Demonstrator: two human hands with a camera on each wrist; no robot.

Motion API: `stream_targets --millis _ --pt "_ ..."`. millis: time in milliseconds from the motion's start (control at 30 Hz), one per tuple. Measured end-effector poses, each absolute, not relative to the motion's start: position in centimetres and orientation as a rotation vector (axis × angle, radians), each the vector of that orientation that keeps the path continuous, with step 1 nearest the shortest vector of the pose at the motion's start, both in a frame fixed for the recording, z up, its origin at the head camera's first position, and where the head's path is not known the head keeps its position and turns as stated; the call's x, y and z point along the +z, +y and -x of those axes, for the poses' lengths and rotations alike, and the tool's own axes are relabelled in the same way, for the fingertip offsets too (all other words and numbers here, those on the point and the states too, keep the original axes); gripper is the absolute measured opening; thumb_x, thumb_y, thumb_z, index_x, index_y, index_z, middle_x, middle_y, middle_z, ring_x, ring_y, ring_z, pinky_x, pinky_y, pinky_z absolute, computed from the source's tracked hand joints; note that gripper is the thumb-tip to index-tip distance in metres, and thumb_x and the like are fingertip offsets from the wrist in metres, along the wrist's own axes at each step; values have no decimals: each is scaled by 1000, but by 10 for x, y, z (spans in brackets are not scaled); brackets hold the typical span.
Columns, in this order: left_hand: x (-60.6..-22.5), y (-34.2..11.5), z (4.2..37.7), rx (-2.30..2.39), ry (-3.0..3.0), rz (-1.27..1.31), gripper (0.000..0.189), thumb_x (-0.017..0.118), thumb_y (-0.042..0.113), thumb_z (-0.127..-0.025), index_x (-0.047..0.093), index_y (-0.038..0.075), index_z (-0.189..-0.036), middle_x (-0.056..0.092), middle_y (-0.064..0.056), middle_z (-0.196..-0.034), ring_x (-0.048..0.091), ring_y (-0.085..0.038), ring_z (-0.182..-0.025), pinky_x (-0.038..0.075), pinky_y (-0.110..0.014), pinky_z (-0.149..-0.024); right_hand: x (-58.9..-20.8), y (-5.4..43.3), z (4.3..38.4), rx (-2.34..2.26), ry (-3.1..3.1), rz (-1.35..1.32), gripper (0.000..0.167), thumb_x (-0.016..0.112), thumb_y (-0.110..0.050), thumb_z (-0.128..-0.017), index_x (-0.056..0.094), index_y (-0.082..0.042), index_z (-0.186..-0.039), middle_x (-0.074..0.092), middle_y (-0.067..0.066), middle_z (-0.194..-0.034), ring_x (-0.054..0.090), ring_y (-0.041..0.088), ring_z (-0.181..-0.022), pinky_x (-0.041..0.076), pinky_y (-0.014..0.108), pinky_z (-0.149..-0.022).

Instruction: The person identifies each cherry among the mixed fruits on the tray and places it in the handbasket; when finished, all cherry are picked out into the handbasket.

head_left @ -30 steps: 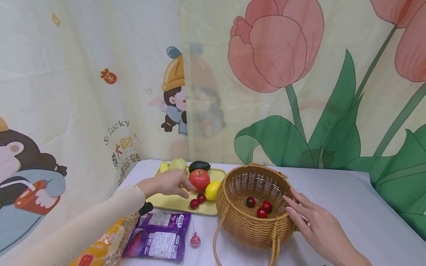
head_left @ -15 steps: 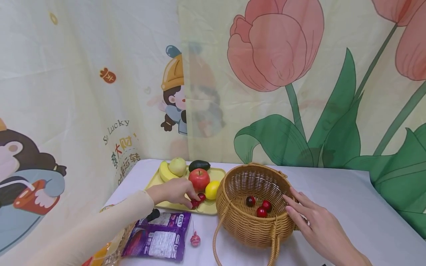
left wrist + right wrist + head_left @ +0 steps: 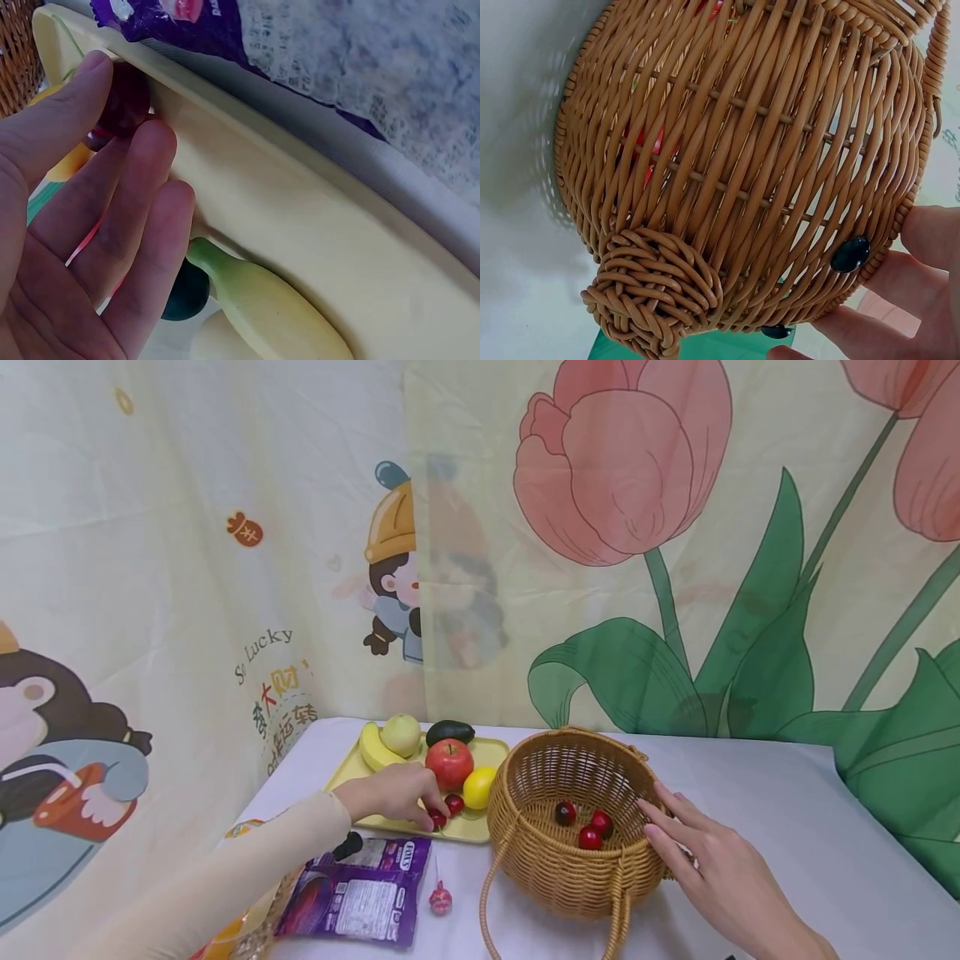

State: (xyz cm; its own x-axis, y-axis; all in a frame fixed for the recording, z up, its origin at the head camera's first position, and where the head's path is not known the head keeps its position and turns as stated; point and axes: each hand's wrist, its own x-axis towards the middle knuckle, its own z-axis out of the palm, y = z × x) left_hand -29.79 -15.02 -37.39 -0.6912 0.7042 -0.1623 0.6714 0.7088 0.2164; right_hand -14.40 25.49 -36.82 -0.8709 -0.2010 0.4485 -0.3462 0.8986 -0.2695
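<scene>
At the tray's near edge, my left hand [image 3: 397, 795] pinches a dark red cherry [image 3: 129, 97] between thumb and fingertips; the cherry is partly hidden by the fingers. A second cherry [image 3: 453, 804] lies right beside it on the yellow tray [image 3: 468, 835]. The wicker basket [image 3: 562, 887] stands to the right, its mouth tilted toward me, with three cherries [image 3: 590, 837] inside. My right hand [image 3: 720, 864] rests its extended fingers on the basket's right rim. In the right wrist view, those fingertips touch the woven edge near a black button eye [image 3: 850, 255].
The tray also bears a banana [image 3: 372, 746], a pale round fruit [image 3: 401, 735], an avocado [image 3: 450, 732], a red apple [image 3: 449, 765] and a lemon [image 3: 480, 788]. A purple snack bag [image 3: 367, 902], a lollipop [image 3: 440, 900] and an orange package [image 3: 225, 935] lie in front.
My left hand has come down and right from above the tray, and its fingers have closed on the near cherry. My right hand and the basket stay put.
</scene>
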Motion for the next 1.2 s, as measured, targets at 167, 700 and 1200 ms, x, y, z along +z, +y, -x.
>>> stream_targets --millis 167,700,1200 --pt "-375 -150 297 221 2687 -1085 27 85 19 -83 82 22 -110 80 12 -96 67 -3 -89 54 -21 -82 -368 254 144 478 -2666 -383 41 57 -38 -105 65 -18 -140 53 14 -154 56 46 -134 50 69 -95" --pt "-379 -150 299 228 2691 -1085 27 86 22 -83 82 23 -109 80 13 -95 67 -1 -90 55 -21 -85 -368 254 144 485 -2674 -379 40 56 -38 -106 65 -19 -140 53 12 -155 57 45 -134 50 68 -95" --pt "-378 -153 300 250 2671 -1076 28 86 19 -83 82 23 -111 80 12 -96 69 -2 -91 55 -21 -86 -367 254 143 485 -2665 -383 40 56 -38 -106 65 -19 -140 53 13 -155 56 45 -135 50 68 -96"
